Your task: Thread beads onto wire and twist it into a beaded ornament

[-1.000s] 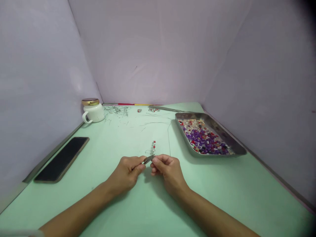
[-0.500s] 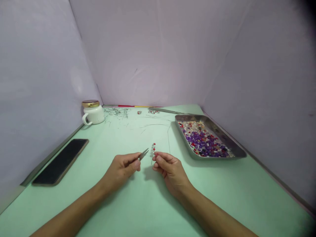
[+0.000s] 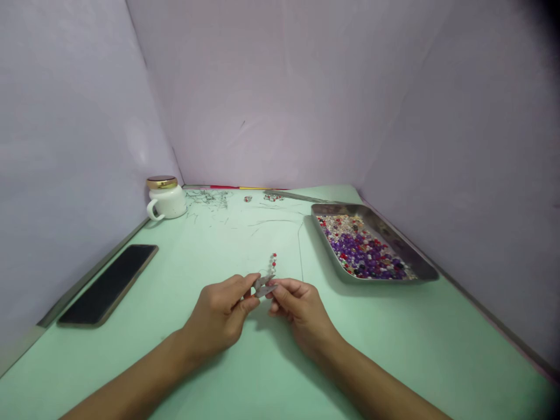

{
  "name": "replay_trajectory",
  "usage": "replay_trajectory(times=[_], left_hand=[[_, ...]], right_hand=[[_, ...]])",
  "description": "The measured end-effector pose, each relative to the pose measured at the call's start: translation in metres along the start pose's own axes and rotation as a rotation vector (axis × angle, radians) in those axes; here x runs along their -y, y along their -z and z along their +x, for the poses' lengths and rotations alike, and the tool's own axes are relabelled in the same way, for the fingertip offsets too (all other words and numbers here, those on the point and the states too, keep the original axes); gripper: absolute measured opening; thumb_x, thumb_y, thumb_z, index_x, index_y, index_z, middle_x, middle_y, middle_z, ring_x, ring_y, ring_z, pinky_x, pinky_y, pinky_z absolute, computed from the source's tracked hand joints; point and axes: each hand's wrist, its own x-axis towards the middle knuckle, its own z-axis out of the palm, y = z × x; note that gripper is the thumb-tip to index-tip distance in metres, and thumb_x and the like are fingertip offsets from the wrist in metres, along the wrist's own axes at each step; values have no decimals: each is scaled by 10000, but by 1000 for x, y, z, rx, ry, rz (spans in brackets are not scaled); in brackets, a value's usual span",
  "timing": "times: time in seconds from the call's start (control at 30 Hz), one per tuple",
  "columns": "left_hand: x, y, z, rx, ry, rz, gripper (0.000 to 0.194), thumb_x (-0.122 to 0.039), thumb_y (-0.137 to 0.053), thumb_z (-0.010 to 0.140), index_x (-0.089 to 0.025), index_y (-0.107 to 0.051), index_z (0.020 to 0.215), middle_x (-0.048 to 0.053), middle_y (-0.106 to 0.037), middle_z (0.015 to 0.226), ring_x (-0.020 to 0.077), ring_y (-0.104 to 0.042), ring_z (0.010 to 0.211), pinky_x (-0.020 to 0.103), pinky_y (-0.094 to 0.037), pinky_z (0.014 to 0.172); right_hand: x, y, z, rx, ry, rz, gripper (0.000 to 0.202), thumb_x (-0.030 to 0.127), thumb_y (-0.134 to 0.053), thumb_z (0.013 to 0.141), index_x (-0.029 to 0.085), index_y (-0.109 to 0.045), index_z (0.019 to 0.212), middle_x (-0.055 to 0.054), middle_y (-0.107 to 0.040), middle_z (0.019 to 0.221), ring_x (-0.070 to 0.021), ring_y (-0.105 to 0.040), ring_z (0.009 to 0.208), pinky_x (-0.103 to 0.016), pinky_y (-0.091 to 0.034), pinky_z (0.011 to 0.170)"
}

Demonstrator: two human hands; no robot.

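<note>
Small metal snips [image 3: 264, 289] are gripped between the thumb and fingers of my left hand [image 3: 225, 306], blades apart and pointing right. Their tips reach the fingertips of my right hand [image 3: 301, 303]. That hand pinches a short strand of beads [image 3: 274, 264], red with pale ones between, whose upper end stands up above the fingers. The strand's lower part is hidden by the blades and fingers; whether the blades touch its wire, I cannot tell.
A metal tray [image 3: 380, 280] of mixed beads stands at the right. On the left are a dark phone [image 3: 109, 286] and a white mug [image 3: 168, 202] with a gold lid. Wire scraps [image 3: 207, 199], small beaded pieces [image 3: 273, 198] and long wires [image 3: 301, 197] lie at the back.
My left hand has moved right, bringing the snips to my right fingertips, and their blades have spread wider. My right hand has dipped slightly, still holding the bead strand.
</note>
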Motion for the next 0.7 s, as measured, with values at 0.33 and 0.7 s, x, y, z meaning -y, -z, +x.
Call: replay_trajectory(times=[0.33, 0.7], left_hand=[[3, 5, 2, 139, -17, -42, 272, -192, -394, 824, -161, -506, 1070, 20, -519, 701, 123, -475, 617, 240, -378, 587], [1, 4, 1, 151, -37, -79, 184, -183, -359, 836, -153, -529, 898, 26, -504, 693, 127, -461, 628, 250, -371, 594]], right_hand=[[3, 5, 0, 51, 4, -125, 204, 319, -703, 600, 134, -664, 676, 1, -608, 581, -71, -509, 451, -218, -438, 507], [6, 4, 0, 59, -26, -117, 216, 329, -717, 574, 135, -659, 647, 4, -595, 573, -73, -505, 462, -228, -448, 527]])
